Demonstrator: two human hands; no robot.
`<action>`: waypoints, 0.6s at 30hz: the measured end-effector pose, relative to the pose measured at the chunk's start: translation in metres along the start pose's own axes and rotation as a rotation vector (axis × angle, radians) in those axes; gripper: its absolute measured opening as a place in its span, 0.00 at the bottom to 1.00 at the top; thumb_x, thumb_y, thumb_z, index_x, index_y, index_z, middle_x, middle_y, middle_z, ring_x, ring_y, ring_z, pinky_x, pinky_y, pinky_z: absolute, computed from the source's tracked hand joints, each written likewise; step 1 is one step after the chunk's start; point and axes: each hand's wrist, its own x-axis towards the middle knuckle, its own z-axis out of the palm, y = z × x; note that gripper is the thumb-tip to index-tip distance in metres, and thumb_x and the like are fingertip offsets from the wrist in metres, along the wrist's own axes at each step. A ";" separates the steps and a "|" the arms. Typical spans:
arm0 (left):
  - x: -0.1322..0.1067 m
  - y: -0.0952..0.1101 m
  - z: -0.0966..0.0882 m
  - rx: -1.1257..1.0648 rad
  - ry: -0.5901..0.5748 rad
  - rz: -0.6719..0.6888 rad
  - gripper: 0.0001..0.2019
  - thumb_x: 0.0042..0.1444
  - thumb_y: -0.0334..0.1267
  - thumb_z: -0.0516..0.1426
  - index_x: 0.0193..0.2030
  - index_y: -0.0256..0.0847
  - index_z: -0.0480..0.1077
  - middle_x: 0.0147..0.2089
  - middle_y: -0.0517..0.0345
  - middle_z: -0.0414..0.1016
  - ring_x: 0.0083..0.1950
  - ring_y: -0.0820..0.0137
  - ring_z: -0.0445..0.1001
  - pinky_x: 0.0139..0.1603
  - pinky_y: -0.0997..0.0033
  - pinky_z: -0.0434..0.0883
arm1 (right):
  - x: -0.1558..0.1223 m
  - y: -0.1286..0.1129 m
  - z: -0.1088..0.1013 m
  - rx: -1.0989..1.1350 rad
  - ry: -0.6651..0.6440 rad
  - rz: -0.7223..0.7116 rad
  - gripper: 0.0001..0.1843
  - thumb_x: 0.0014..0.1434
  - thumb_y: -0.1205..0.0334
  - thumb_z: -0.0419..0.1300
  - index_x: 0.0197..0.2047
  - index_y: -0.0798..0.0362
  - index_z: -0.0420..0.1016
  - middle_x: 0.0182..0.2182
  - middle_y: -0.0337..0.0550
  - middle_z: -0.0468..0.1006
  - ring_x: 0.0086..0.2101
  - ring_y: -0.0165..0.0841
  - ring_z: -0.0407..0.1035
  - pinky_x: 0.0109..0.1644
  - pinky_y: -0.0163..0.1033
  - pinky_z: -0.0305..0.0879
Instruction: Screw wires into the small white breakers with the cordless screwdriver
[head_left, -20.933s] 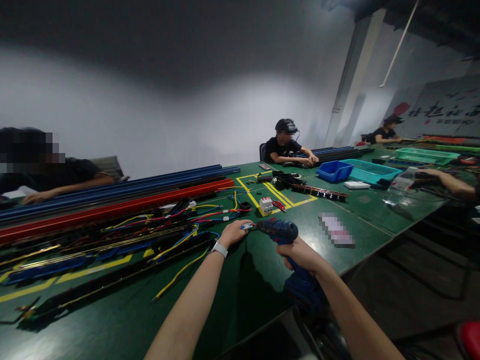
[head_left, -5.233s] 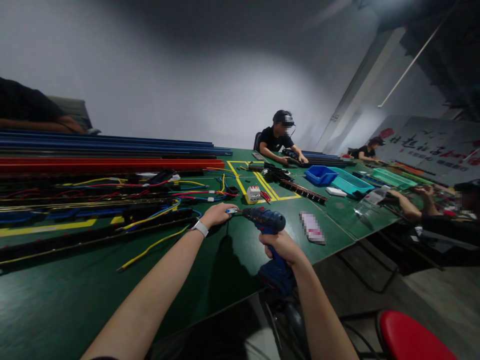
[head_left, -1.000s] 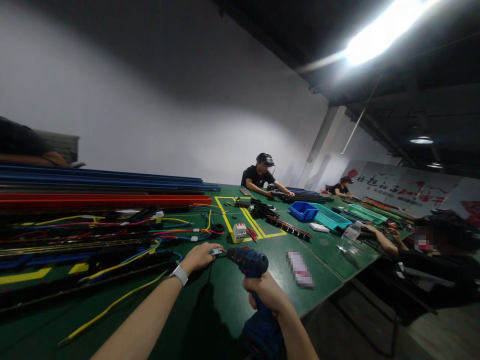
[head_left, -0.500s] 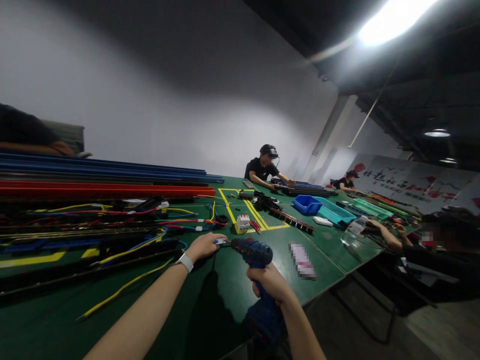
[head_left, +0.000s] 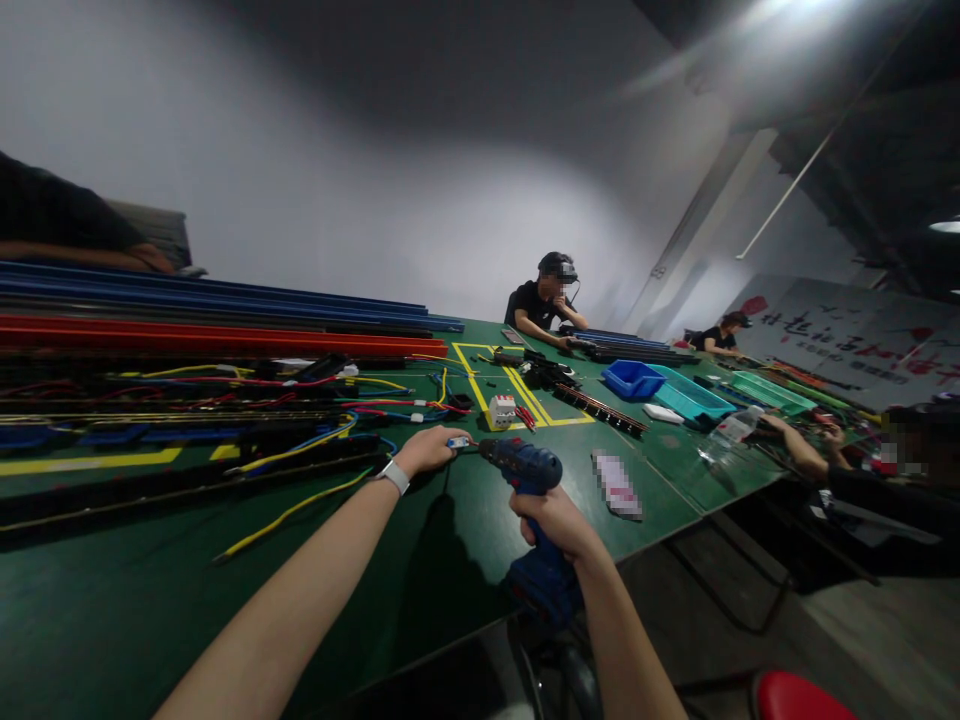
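Observation:
My right hand (head_left: 559, 522) is wrapped round the grip of a blue cordless drill (head_left: 525, 463), whose nose points left. Pinched in the fingers of my left hand (head_left: 426, 452) is a small white-and-blue block (head_left: 457, 442), too small to name surely. The drill's bit reaches the block's right side; whether it sits in a screw I cannot tell. Just beyond them on the green table (head_left: 360, 600) stands a white breaker-like block (head_left: 502, 411) with red marks on top, and short red leads (head_left: 526, 417) lie beside it.
Wired black rails (head_left: 187, 505) and a loose yellow wire (head_left: 292, 515) lie left, before red channels (head_left: 225, 338) and blue channels (head_left: 225, 292). A phone-like object (head_left: 616, 485), blue bin (head_left: 634, 380), teal tray (head_left: 686, 397) and bottle (head_left: 731, 433) are right. Co-workers sit around.
The camera view has shifted, so the table appears higher in the picture. The co-worker across has raised one hand to the face. Both my hands keep their holds, bit still at the block.

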 end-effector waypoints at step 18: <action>0.004 -0.006 0.005 0.009 0.004 -0.016 0.25 0.54 0.36 0.54 0.59 0.56 0.69 0.55 0.60 0.75 0.52 0.62 0.73 0.49 0.70 0.65 | -0.003 -0.006 -0.002 -0.056 -0.020 -0.006 0.08 0.48 0.63 0.59 0.32 0.53 0.64 0.17 0.31 0.64 0.15 0.25 0.61 0.18 0.31 0.54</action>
